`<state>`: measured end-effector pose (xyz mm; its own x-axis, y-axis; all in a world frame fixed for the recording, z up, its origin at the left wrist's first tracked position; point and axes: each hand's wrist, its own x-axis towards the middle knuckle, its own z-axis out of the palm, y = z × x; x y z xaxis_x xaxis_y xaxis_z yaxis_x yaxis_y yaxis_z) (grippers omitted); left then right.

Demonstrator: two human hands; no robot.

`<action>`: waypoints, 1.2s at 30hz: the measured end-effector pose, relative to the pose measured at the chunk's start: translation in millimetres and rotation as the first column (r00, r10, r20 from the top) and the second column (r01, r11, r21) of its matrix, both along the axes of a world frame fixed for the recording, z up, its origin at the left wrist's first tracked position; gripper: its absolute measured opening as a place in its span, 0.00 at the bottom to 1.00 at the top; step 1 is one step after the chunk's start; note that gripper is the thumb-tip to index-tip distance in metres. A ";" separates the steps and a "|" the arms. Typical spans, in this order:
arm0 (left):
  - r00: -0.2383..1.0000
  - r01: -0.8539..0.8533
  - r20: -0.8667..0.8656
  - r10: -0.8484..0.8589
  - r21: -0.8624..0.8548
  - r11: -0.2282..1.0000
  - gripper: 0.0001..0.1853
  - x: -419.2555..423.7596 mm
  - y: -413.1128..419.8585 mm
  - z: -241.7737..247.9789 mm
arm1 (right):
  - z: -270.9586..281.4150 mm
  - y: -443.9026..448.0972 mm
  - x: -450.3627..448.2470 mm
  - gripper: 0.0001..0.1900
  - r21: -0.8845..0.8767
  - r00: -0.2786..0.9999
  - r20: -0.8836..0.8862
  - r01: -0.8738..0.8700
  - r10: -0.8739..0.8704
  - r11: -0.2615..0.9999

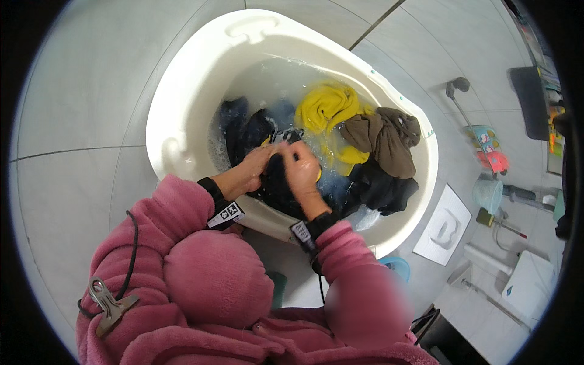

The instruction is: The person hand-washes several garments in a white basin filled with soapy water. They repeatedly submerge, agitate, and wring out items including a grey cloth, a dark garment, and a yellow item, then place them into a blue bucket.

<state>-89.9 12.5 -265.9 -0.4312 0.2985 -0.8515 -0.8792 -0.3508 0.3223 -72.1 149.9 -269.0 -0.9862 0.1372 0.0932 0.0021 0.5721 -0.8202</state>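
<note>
In front of me stands a white plastic tub (182, 114) with cloudy, sudsy water. Both hands are together over its near side, bunching a dark wet garment (278, 182). My left hand (258, 164) grips the cloth from the left. My right hand (301, 166) is closed on the same cloth, slightly blurred. Small yellow bits show beside the hands. More dark fabric (235, 118) lies in the water to the left. A yellow cloth (326, 107) floats beyond my right hand, a brown garment (383, 137) rests at the tub's right wall, and black cloth (388, 187) lies below it.
Grey floor tiles (82, 100) surround the tub. At the right are a squat toilet pan (445, 228), a light blue bucket (487, 195), a brush (486, 217) and a shower head (458, 85). A blue basin (396, 268) sits by the tub's near right edge.
</note>
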 end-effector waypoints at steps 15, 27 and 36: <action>-0.222 0.156 -0.288 -0.932 -0.954 0.257 0.32 10.5 -7.3 -30.3 | -12.9 80.1 68.7 0.33 0.569 0.812 0.379 -0.583 0.444 0.581; 0.938 0.341 0.059 -0.341 -0.002 0.940 0.40 -11.1 -10.7 -42.5 | -26.3 44.3 7.3 0.14 -0.075 0.939 0.343 0.020 0.007 0.997; 0.879 0.357 -0.264 -0.398 -0.190 0.915 0.23 -2.0 -9.4 -39.9 | 36.7 -18.0 26.6 0.14 -0.079 0.981 -0.007 -0.192 0.192 0.978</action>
